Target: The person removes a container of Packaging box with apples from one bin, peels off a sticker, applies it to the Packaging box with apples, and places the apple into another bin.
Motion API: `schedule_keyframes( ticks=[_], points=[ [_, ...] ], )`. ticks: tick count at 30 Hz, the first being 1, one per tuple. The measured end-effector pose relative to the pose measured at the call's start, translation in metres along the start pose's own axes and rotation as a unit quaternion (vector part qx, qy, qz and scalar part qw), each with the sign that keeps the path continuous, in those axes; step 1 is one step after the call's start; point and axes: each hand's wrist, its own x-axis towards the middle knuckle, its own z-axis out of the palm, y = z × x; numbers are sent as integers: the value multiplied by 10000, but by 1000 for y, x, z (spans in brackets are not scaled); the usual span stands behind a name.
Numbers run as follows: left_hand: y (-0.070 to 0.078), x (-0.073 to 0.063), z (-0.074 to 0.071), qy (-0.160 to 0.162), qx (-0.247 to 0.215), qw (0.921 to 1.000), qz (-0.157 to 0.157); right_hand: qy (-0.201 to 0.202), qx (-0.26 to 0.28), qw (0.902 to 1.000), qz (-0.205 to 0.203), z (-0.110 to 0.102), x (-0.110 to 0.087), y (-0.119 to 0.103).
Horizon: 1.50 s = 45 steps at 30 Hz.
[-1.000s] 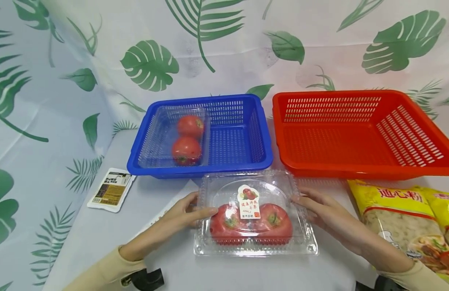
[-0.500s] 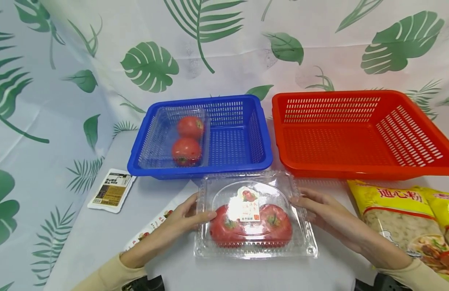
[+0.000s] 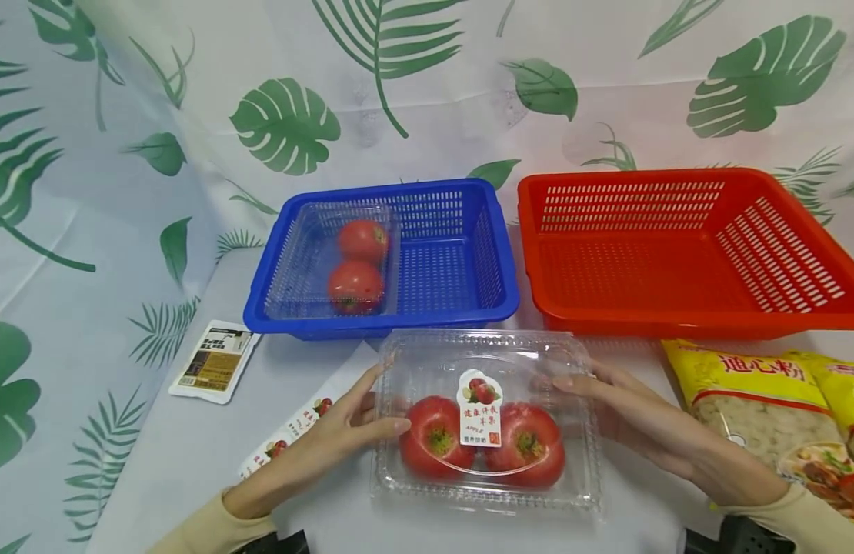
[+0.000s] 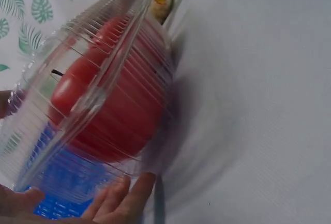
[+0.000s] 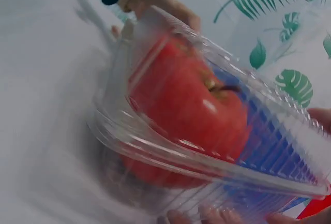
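Observation:
A clear plastic clamshell box (image 3: 434, 362) with two red apples (image 3: 420, 454) inside is held between both hands at the front of the table. On its lid is a white sticker (image 3: 480, 412) picturing apples. My left hand (image 3: 354, 431) grips the left side, its thumb on top and its fingers (image 4: 116, 198) spread below in the left wrist view. On the opposite side my right hand (image 3: 628, 412) grips likewise, thumb over the lid; its fingertips (image 5: 176, 217) show under the box in the right wrist view. The box stands at a tilt in both wrist views, over its shadow.
Behind stands a blue basket (image 3: 316, 327) with another clear box of two apples (image 3: 355, 285). To its right is a red basket (image 3: 628, 269). A sticker strip (image 3: 295, 423) and a small packet (image 3: 215, 362) lie left; yellow pasta bags (image 3: 766, 415) lie right.
Both hands have tipped and raised the clamshell box slightly, so its lid faces me more and the glare has left the sticker. The baskets and packets have not moved.

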Motion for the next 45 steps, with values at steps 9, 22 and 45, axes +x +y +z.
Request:
schedule_keyframes(
  ticks=[9, 22, 45],
  points=[
    [20, 1, -15, -65, 347, 9961, 814, -899, 103, 9956, -243, -6, -7, -1],
    [71, 13, -38, -1169, 1031, 9858, 630, -2387, -234, 9693, -535, 15, -4, -39],
    [76, 3, -10, -582, -1277, 9864, 856, -39, 564, 9904, -1261, 33, -13, -38]
  ],
)
